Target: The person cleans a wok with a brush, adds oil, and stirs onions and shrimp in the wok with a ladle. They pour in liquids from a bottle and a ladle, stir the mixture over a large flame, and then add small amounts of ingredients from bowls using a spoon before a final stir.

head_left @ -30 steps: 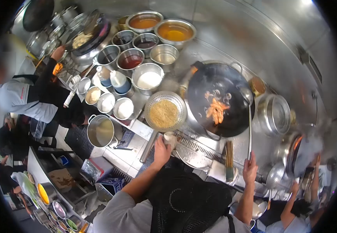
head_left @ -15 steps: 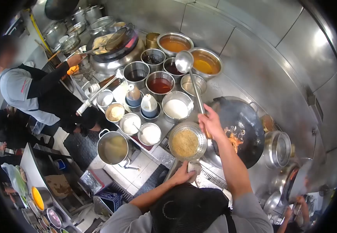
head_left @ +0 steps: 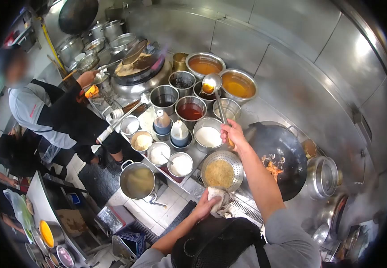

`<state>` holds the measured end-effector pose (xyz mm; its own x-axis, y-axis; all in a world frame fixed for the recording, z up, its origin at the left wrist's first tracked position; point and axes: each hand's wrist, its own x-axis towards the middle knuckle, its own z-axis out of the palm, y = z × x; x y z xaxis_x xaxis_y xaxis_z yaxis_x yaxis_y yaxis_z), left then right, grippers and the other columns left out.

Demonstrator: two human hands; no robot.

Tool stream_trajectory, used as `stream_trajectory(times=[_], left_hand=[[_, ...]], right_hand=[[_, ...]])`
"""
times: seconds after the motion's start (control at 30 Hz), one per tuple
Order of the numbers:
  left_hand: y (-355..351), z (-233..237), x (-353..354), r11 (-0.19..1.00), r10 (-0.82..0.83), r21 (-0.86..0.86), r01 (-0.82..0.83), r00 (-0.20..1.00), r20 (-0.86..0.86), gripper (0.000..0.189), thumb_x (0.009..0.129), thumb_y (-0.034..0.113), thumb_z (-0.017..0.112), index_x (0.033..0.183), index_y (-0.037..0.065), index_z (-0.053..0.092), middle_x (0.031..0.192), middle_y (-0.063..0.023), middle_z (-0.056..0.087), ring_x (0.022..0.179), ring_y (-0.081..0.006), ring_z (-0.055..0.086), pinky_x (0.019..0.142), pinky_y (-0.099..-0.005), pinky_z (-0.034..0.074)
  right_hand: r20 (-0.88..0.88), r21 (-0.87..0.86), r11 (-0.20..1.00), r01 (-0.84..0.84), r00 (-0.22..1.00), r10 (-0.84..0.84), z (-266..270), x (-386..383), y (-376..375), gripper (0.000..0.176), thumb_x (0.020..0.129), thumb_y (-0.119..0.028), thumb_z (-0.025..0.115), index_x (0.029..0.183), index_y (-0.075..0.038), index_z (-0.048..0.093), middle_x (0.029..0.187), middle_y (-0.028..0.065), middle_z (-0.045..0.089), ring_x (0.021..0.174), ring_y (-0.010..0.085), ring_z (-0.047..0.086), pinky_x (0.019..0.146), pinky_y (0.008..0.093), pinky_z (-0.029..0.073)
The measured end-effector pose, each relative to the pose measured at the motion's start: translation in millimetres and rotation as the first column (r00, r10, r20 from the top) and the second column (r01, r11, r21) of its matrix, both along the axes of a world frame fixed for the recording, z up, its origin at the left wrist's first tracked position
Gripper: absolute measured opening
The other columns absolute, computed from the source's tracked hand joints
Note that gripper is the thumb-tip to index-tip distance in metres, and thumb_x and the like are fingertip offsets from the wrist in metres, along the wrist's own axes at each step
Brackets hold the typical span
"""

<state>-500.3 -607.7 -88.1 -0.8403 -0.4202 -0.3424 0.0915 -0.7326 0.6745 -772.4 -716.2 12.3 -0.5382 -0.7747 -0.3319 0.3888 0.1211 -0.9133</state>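
My right hand (head_left: 232, 134) is closed around the wooden-ended handle of a long metal ladle (head_left: 220, 106). Dark amber liquid sits in the ladle's bowl, above a pot of dark sauce (head_left: 202, 92). My left hand (head_left: 205, 205) grips a pale folded cloth (head_left: 219, 199) just below a perforated strainer (head_left: 239, 175) holding yellowish crumbly food (head_left: 219, 173). Whether the cloth wraps a handle is hidden. To the right of my right forearm stands a black wok (head_left: 287, 145) with orange and pale pieces of food (head_left: 272, 167) in it.
Two large bowls of orange-amber liquid (head_left: 206, 65) (head_left: 238, 85) stand at the back. Containers of red sauce (head_left: 190, 109), white liquid (head_left: 208, 136) and white powder (head_left: 181, 165) crowd the counter. A steel pot (head_left: 137, 179) is lower left. A co-worker (head_left: 46, 107) handles another wok (head_left: 137, 67).
The ladle's bowl, which looked bare before, now holds amber liquid. The cloth shows more fully in my left hand. The whole view has shifted slightly.
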Motion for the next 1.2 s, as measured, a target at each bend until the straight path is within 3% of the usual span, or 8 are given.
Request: stream_trajectory(times=[0.37,0.5,0.77,0.83,0.9,0.97,1.13,1.2], left_hand=[[31.3,30.1,4.9,0.993,-0.099,0.062,0.098,0.995,0.011,0.05,0.096,0.014,0.058,0.139,0.011,0.032,0.128,-0.0131,0.054,0.108,-0.0287,0.063,0.075,-0.0411,0.056],[60.6,25.2,2.1,0.981,-0.08,0.173,0.086,0.996,-0.047,0.051,0.101,0.044,0.047,0.136,0.008,0.043,0.122,-0.0132,0.061,0.107,-0.0299,0.064,0.077,-0.0356,0.055],[137.9,7.3,-79.1,0.936,-0.202,0.303,0.181,0.979,0.04,0.058,0.101,0.05,0.042,0.14,0.008,0.036,0.136,-0.0128,0.046,0.124,-0.0321,0.049,0.103,-0.0541,0.046],[159.9,23.4,-110.3,0.949,-0.143,0.302,0.09,0.977,0.157,0.054,0.102,0.044,0.045,0.139,0.006,0.038,0.129,-0.0164,0.052,0.12,-0.0359,0.053,0.102,-0.0532,0.046],[170.7,19.8,-141.0,0.953,-0.169,0.282,0.112,0.968,0.187,0.05,0.102,0.041,0.046,0.136,0.006,0.039,0.127,-0.0154,0.052,0.118,-0.0349,0.053,0.101,-0.0541,0.046],[173.1,7.8,-170.9,0.951,-0.21,0.269,0.153,0.958,0.197,0.045,0.102,0.038,0.047,0.134,0.006,0.041,0.126,-0.0144,0.053,0.116,-0.0339,0.054,0.099,-0.0549,0.047],[162.8,-19.6,-200.6,0.956,-0.25,0.198,0.216,0.954,0.168,0.028,0.098,0.019,0.055,0.118,0.001,0.048,0.109,-0.015,0.058,0.097,-0.0301,0.061,0.084,-0.051,0.056],[163.2,-26.9,-199.7,0.972,-0.226,0.103,0.212,0.963,0.148,0.024,0.094,0.009,0.053,0.115,0.0,0.049,0.109,-0.0173,0.058,0.091,-0.0284,0.064,0.068,-0.0437,0.06]], right_hand=[[0.571,-0.388,0.897,0.211,0.819,0.055,45.2,-14.0,183.9,0.044,0.094,-0.01,0.06,0.131,-0.018,0.038,0.078,0.0093,0.055,0.05,0.0094,0.048,0.038,0.0206,0.037],[0.309,-0.163,0.971,0.172,0.944,-0.116,84.1,0.3,355.1,0.053,0.091,-0.005,0.059,0.139,-0.005,0.038,0.076,0.0078,0.056,0.048,0.0095,0.046,0.037,0.0229,0.035],[-0.185,0.316,0.924,0.218,0.969,-0.165,26.6,0.4,495.7,0.067,0.089,-0.01,0.061,0.148,-0.003,0.031,0.071,0.0085,0.057,0.051,0.0165,0.053,0.045,0.0327,0.045],[-0.546,0.484,0.826,0.29,0.837,0.026,12.8,-0.3,496.2,0.063,0.085,-0.011,0.062,0.143,0.001,0.04,0.072,0.0137,0.062,0.057,0.018,0.059,0.051,0.0343,0.049],[-0.559,0.515,0.79,0.333,0.829,0.015,15.2,7.6,491.3,0.059,0.083,-0.012,0.06,0.139,0.001,0.045,0.079,0.0216,0.067,0.063,0.0248,0.066,0.06,0.0381,0.053],[-0.886,0.374,0.862,0.343,0.406,0.223,-33.8,-5.5,502.3,0.058,0.084,-0.012,0.057,0.141,-0.004,0.045,0.086,0.0237,0.068,0.07,0.0337,0.068,0.067,0.045,0.054],[-0.691,0.706,0.542,0.456,0.276,0.669,17.7,24.2,555.9,0.067,0.088,-0.004,0.045,0.145,-0.038,0.039,0.094,0.0169,0.064,0.081,0.0364,0.067,0.075,0.0477,0.055],[-0.617,0.721,0.425,0.548,0.228,0.753,34.9,29.6,584.7,0.066,0.086,-0.005,0.049,0.143,-0.039,0.043,0.09,0.0125,0.065,0.076,0.0325,0.068,0.069,0.0453,0.056]])
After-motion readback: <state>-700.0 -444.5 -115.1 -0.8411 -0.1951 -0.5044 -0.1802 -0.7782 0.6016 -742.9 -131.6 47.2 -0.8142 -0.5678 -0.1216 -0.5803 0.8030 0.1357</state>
